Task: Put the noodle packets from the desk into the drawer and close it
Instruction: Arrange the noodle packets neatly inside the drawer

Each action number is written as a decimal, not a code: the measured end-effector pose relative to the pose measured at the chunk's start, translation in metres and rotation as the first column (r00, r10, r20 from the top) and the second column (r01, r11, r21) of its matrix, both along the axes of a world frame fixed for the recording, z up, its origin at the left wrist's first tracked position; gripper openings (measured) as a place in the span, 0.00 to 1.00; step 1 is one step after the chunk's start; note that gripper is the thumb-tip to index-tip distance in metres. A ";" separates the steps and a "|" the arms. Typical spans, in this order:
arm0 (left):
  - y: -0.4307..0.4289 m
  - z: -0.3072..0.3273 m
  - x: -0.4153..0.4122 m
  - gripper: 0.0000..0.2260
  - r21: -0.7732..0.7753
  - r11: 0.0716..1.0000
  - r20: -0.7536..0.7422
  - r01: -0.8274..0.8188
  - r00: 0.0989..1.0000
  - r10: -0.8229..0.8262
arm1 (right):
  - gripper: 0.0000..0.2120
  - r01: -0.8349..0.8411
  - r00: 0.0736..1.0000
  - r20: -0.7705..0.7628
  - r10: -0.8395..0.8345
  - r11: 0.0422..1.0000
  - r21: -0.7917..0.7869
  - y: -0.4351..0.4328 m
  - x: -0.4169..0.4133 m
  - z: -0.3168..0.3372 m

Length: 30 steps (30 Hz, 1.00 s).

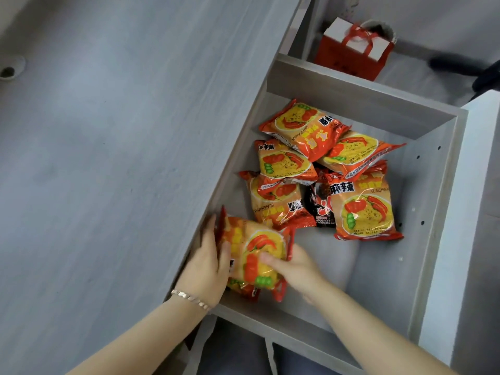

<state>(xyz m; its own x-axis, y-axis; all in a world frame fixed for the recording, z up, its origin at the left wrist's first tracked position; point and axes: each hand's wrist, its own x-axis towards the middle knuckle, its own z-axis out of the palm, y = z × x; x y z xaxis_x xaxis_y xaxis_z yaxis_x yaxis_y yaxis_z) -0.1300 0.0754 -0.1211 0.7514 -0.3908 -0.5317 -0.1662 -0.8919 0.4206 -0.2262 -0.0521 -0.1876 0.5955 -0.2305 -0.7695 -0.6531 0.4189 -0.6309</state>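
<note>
The grey drawer (362, 101) stands pulled open beside the desk (108, 158). Inside lie several orange noodle packets (362, 209) in a loose pile toward the far half, with one black packet (318, 209) among them. At the drawer's near left corner both hands grip a stack of orange packets (259, 255). My left hand (207, 266) presses its left side against the drawer wall. My right hand (293, 266) holds its right edge, fingers on top. No packets show on the visible desk surface.
A red and white gift bag (354, 54) with ribbon handles sits on the floor beyond the drawer. A cable hole (9, 70) marks the desk's far left. A white panel (460, 212) borders the drawer's right side. The drawer's near right floor is bare.
</note>
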 end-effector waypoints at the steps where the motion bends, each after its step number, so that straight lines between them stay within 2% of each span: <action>1: 0.000 -0.001 0.000 0.26 0.006 0.999 0.007 0.035 0.999 -0.035 | 0.18 -0.087 0.996 0.016 0.087 0.996 -0.020 0.011 0.004 -0.003; 4: 0.000 -0.015 0.004 0.26 0.127 0.976 0.053 0.177 0.981 -0.185 | 0.30 -0.368 0.927 0.023 0.374 0.920 -0.135 0.036 0.016 -0.007; 6: -0.001 -0.025 0.008 0.29 0.264 0.928 -0.011 0.264 0.963 -0.271 | 0.31 -0.515 0.854 -0.083 0.514 0.811 -0.277 0.037 0.019 -0.008; 7: -0.002 -0.030 0.011 0.31 0.325 0.888 -0.033 0.325 0.942 -0.333 | 0.29 -0.534 0.842 -0.129 0.524 0.774 -0.340 0.032 0.018 -0.008; 8: -0.004 -0.034 0.013 0.33 0.370 0.845 -0.040 0.386 0.915 -0.400 | 0.27 -0.507 0.859 -0.151 0.489 0.774 -0.379 0.026 0.017 -0.010; 9: -0.006 -0.036 0.014 0.34 0.394 0.806 -0.047 0.442 0.886 -0.462 | 0.24 -0.434 0.900 -0.142 0.413 0.813 -0.388 0.021 0.016 -0.011; 12: -0.016 -0.038 0.019 0.33 0.375 0.734 -0.070 0.566 0.807 -0.586 | 0.20 -0.181 0.983 -0.089 0.161 0.937 -0.299 0.010 0.018 -0.018; 17: -0.033 -0.043 0.029 0.18 0.301 0.815 -0.076 0.495 0.865 -0.497 | 0.16 -0.112 0.989 -0.123 0.087 0.972 -0.208 0.017 0.025 -0.018; 19: -0.036 -0.047 0.031 0.20 0.338 0.784 -0.127 0.521 0.850 -0.510 | 0.15 -0.098 0.991 -0.106 0.086 0.989 -0.108 0.016 0.024 -0.018; 21: -0.036 -0.050 0.031 0.25 0.401 0.708 -0.159 0.581 0.805 -0.571 | 0.14 -0.092 0.988 -0.126 0.092 0.996 0.002 0.013 0.021 -0.015; 22: -0.035 -0.050 0.031 0.26 0.428 0.669 -0.166 0.607 0.781 -0.602 | 0.14 -0.063 0.985 -0.163 0.055 0.997 -0.043 0.010 0.020 -0.013; 23: -0.034 -0.050 0.031 0.27 0.444 0.644 -0.176 0.623 0.765 -0.619 | 0.14 -0.030 0.979 -0.204 -0.010 0.981 -0.191 0.005 0.020 -0.012; 24: -0.035 -0.049 0.030 0.27 0.448 0.635 -0.185 0.629 0.760 -0.623 | 0.13 -0.007 0.971 -0.221 -0.085 0.923 -0.385 0.000 0.020 -0.012; 26: -0.036 -0.048 0.030 0.26 0.452 0.636 -0.204 0.626 0.766 -0.609 | 0.14 0.039 0.971 -0.149 -0.189 0.734 -0.678 -0.012 0.026 -0.006; 28: -0.039 -0.047 0.030 0.26 0.458 0.641 -0.213 0.616 0.776 -0.593 | 0.19 -0.043 0.975 -0.162 -0.154 0.584 -0.811 -0.026 0.036 -0.004; 30: -0.039 -0.045 0.030 0.25 0.457 0.668 -0.221 0.588 0.802 -0.555 | 0.22 -0.265 0.941 -0.338 -0.029 0.559 -0.786 -0.041 0.047 -0.007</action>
